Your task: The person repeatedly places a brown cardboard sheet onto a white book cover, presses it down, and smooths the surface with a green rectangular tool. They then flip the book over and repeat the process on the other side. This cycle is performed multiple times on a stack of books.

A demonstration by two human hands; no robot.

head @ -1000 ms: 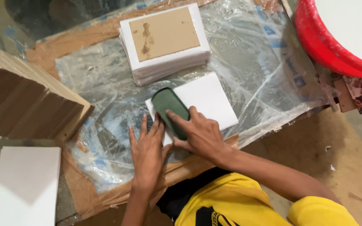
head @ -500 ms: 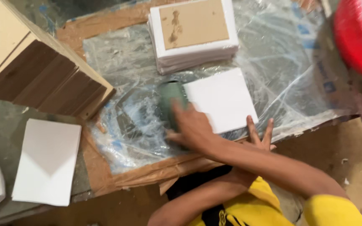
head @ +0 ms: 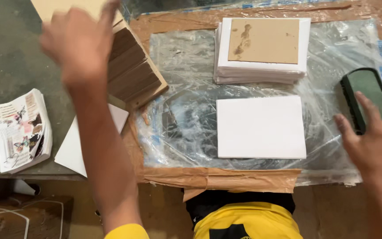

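Note:
A white rectangular sheet lies flat on clear plastic film in the middle of the bench. To its right lies a dark green oblong pad. My right hand rests at the pad's near end, fingers spread and fingertips touching it. My left hand is raised and blurred at the upper left, fingers apart and holding nothing, just in front of a leaning stack of brown boards.
A stack of white boards topped by a tan panel sits behind the white sheet. A pile of printed picture sheets and a loose white sheet lie at the left. Brown paper lines the bench's front edge.
My right hand has slid the green pad off the white sheet to its right side. My left hand left the sheet and swung up to the left, towards the brown boards.

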